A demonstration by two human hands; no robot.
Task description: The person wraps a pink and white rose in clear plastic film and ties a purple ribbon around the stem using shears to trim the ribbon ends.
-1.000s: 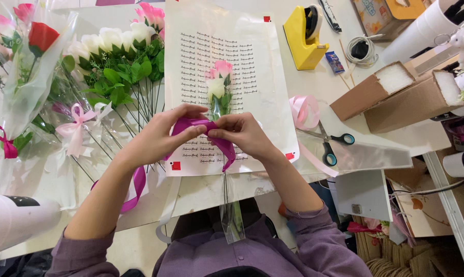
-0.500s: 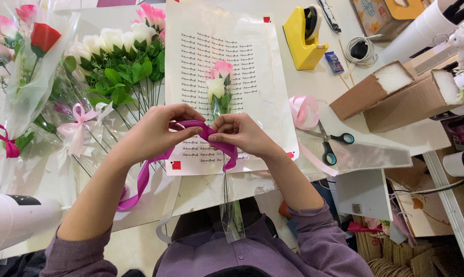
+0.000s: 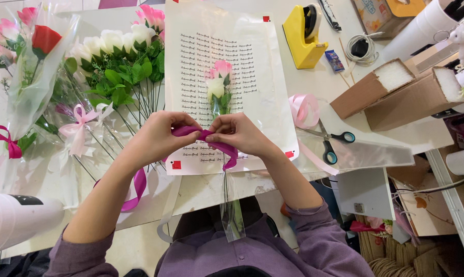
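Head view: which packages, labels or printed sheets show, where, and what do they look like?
Printed wrapping sheet: table centre, under the hands; white, rows of small black script, red corner squares.
Two cardboard boxes: right of centre; brown, oblong, white foam ends.
Small blue packet: beside the yellow tape dispenser; flat, rectangular.
Printed carton: top right; pale with orange.

Our hands [image 3: 157, 136] [image 3: 239, 134] meeting on ribbon [image 3: 211, 141] over paper [image 3: 252, 66], bouquets [image 3: 114, 66] left, scissors [image 3: 327, 143] right, tape dispenser [image 3: 304, 38] behind.
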